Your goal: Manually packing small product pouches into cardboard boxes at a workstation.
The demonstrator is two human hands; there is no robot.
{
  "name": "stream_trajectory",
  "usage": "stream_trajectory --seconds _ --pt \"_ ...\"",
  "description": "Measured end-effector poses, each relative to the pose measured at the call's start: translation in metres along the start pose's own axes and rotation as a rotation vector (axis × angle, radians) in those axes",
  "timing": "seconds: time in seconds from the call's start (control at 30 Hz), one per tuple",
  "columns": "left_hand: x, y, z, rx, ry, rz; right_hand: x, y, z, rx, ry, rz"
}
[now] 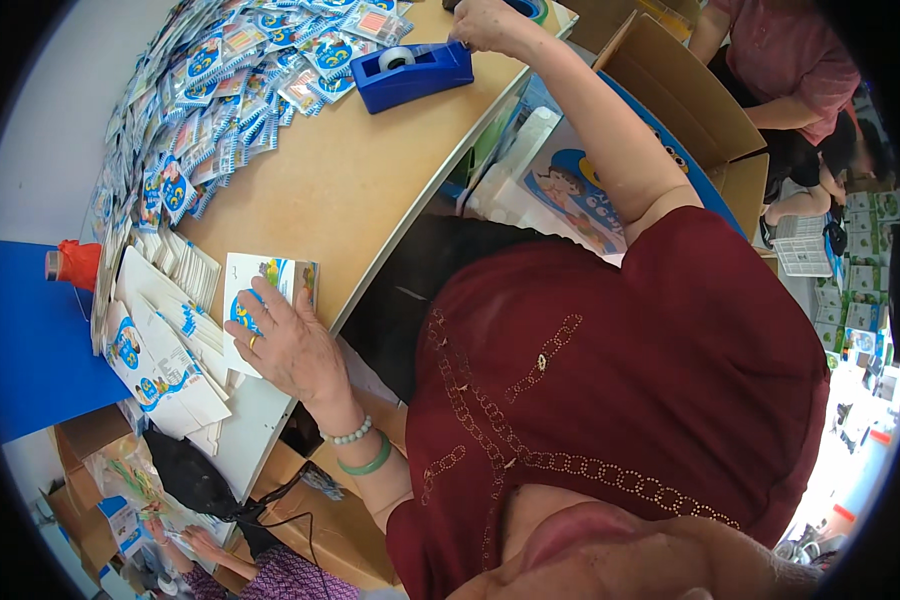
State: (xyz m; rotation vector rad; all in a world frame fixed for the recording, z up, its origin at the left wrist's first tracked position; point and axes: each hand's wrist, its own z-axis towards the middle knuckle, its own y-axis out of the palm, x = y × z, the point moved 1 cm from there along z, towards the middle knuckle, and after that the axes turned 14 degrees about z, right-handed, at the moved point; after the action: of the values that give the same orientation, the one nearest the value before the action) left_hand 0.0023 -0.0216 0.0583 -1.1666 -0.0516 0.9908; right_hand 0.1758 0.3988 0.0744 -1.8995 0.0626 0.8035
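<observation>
My left hand [288, 345], with a ring and two bracelets at the wrist, lies on a small white and blue printed box [240, 272] near the table edge. Its fingers are spread over the box's upper face. My right hand [490, 27] reaches to the far end of a blue tape dispenser [415, 82], which carries a roll of clear tape [396, 58]. Its fingers are bent and pressed together at the dispenser's tip. What they pinch is too small to make out.
Small printed packets [240, 75] heap across the table [315, 190]. Flat white cartons [160, 355] are stacked left of the box, beside an orange-red wrapped object [78, 264]. An open cardboard box [680, 95] stands at right. One person sits at upper right; another person's hands [205, 545] work at lower left.
</observation>
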Motion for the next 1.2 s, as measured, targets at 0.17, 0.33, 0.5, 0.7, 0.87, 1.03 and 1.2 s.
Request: stream_trajectory --seconds 0.17,0.33,0.5,0.7,0.87,1.03,1.2 --pt "0.002 0.0 0.0 -0.008 -0.014 0.019 0.009 -0.002 -0.009 -0.019 0.038 0.227" --pt "0.002 0.001 0.0 0.012 -0.011 0.028 0.027 -0.001 -0.027 -0.054 0.119 0.991" --pt "0.003 0.0 0.001 0.013 -0.009 0.025 0.045 0.004 -0.028 -0.026 0.12 1.074" --pt "-0.001 -0.001 0.0 -0.028 0.015 0.041 0.053 0.028 -0.042 0.007 -0.027 1.121" --pt "-0.023 0.007 -0.004 -0.026 0.069 -0.201 0.065 0.045 -0.032 0.02 -0.059 1.166" --pt "-0.032 0.023 -0.012 0.094 0.072 -0.309 0.114 0.045 0.0 -0.04 0.003 1.207" --pt "-0.016 0.028 -0.013 0.125 -0.059 -0.141 0.107 0.049 -0.017 0.246 -0.128 0.609"
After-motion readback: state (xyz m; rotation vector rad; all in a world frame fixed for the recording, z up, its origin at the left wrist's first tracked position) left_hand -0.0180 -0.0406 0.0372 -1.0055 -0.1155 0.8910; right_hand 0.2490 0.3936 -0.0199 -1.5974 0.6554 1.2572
